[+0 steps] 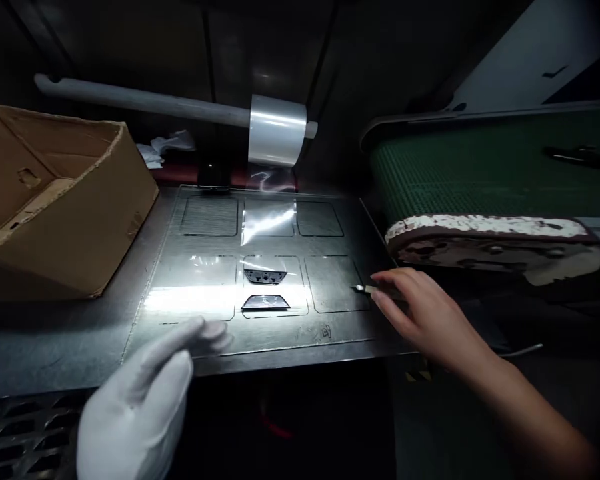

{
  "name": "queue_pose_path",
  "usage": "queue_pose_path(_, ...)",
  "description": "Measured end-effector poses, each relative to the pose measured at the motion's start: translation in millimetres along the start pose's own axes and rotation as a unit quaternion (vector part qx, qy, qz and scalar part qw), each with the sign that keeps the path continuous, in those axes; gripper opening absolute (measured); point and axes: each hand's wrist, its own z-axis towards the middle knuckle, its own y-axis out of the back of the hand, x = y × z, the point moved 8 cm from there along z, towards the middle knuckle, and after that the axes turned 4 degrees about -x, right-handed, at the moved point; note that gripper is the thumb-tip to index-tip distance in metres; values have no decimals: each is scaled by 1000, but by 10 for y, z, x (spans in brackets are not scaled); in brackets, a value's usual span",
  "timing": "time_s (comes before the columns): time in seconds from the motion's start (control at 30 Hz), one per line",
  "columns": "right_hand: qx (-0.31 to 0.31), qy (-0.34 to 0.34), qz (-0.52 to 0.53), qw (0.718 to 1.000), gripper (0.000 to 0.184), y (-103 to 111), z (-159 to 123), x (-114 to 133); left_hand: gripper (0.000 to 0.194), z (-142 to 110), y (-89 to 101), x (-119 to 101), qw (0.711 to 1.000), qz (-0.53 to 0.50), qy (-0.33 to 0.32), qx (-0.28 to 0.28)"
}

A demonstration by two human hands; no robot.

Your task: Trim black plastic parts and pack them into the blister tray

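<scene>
My left hand point(145, 400), in a white glove, hovers over the front edge of the metal plate point(275, 337). Its fingers are slightly bent and apart from the thumb, with nothing held. At the plate's right side, the thumb and fingers of my bare right hand point(430, 310) pinch a small craft knife point(364, 289); its pale handle is partly hidden, and the metal tip points left. Two small dark trapezoid plastic parts lie mid-plate: the rear part point(265, 276) shows holes, and the front part point(266, 303) looks smooth and glossy.
A roll of clear film point(277, 130) hangs on a bar behind the plate, its loose end point(269, 220) reaching onto it. An open cardboard box point(115, 207) stands left. A green conveyor belt point(480, 167) flanks the right side. A dark phone-like object point(213, 175) lies behind the plate.
</scene>
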Motion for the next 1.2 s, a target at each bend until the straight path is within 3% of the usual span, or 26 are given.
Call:
queue_pose_path(0.1,1,-3,-41,999,32,-99,-307,-434,28,272,-19,-281,985,159,-64,-16)
queue_pose_path(0.2,-40,-18,1,999,28,-78,-316,-429,34,517,-304,-488,941,274,-191,62)
queue_pose_path(0.3,-52,34,57,996,27,10,-69,51,37,680,-597,-456,877,361,-277,151)
queue_pose_path(0.43,41,170,34,984,31,-74,388,1014,36,781,-815,-255,818,426,-315,223)
queue_pose_path(0.53,104,221,-6,970,33,-236,665,1532,31,784,-870,-181,801,434,-337,238)
queue_pose_path(0.63,132,235,-20,963,32,-352,811,1715,32,785,-869,-151,798,437,-338,239)
queue_pose_path(0.7,139,240,-31,960,34,-365,804,1620,32,792,-859,-136,799,439,-333,241)
queue_pose_path(0.77,137,241,-44,960,34,-308,709,1351,32,807,-844,-120,802,440,-325,240)
queue_pose_path(0.9,103,201,-62,972,33,-62,322,452,30,803,-826,-144,805,429,-331,240)
queue_pose_path(1.03,30,113,-67,991,36,44,-63,-290,26,661,-852,-372,817,378,-373,225)
queue_pose_path(1.1,5,82,-51,995,39,-33,-142,-411,22,491,-991,-460,790,381,-404,260)
queue_pose_path(1.2,-18,65,-11,998,43,-157,-129,-357,20,235,-1283,-471,711,445,-448,310)
